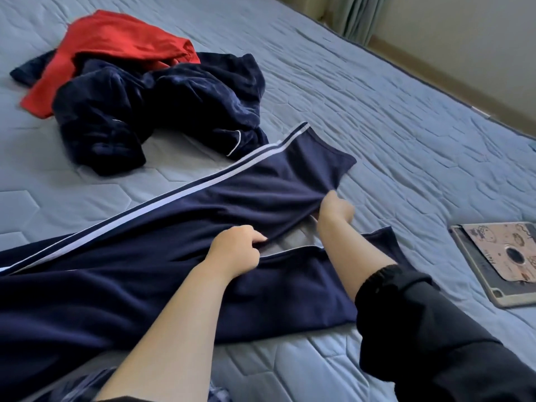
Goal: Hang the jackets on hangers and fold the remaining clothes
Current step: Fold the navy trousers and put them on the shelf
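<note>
Navy track pants (179, 227) with white side stripes lie stretched across the light blue quilted bed (377, 120). My left hand (236, 250) grips the inner edge of the upper leg near the middle. My right hand (333, 210) pinches the same leg's fabric further toward the hem, lifting it slightly. The second pant leg (304, 274) lies below my forearms. A crumpled dark navy velvet garment (156, 111) with white piping sits at the back left. A red garment (116, 50) lies partly on top of it.
A tablet in a patterned case (499, 256) lies on the bed at the right. The bed's far edge runs along a beige wall and a curtain (356, 15) at the top right.
</note>
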`<state>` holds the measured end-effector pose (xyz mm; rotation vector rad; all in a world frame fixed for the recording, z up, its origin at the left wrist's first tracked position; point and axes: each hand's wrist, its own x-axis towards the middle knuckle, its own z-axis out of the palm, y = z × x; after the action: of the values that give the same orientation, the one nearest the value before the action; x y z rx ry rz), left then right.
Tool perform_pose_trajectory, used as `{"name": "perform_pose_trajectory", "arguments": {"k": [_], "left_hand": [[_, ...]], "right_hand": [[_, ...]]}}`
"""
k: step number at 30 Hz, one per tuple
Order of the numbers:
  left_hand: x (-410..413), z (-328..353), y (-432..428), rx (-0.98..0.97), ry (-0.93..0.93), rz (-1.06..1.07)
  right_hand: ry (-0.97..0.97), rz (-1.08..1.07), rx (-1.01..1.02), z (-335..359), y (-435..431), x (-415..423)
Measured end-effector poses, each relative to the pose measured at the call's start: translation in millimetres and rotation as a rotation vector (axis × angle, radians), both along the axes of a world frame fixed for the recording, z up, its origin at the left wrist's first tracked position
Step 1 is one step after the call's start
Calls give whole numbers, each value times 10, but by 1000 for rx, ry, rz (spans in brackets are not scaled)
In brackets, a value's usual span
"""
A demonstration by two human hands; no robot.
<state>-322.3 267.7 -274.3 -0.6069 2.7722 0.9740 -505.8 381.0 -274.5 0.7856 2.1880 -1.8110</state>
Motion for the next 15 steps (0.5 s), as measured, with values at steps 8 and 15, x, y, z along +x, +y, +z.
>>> {"name": "perform_pose_trajectory", "arguments": {"k": [8, 15], "left_hand": [[53, -155, 440, -319, 47, -226], [142, -142, 491, -217, 138, -195]], "right_hand": [[-214, 255, -7, -67, 395, 5], [-23, 367, 159, -67, 273, -28]]}}
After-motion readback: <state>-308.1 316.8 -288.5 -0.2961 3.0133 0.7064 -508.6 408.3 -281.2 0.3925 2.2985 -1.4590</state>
